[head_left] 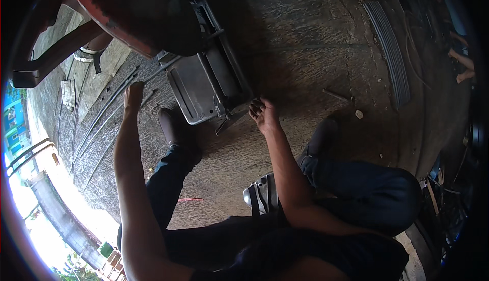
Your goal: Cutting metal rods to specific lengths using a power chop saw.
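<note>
A cut-off saw with a worn red blade guard (109,6) stands on the floor in front of me. Its grey metal base (186,92) has a clamp bar running along it. My left hand (133,96) is closed around a thin metal rod (162,69) that reaches across to the saw base. At the base's near right corner is my right hand (263,114), its fingers curled. Whatever those fingers may hold is hidden in shadow. A loop-shaped handle (56,52) sticks out on the saw's left side.
Several long rods (109,96) lie on the floor at left. A ribbed metal strip (389,52) lies far right, with a short metal piece (335,95) and a stone (359,114) nearer. Another person's bare feet (463,72) show at the right edge. My shoes flank the saw's near side.
</note>
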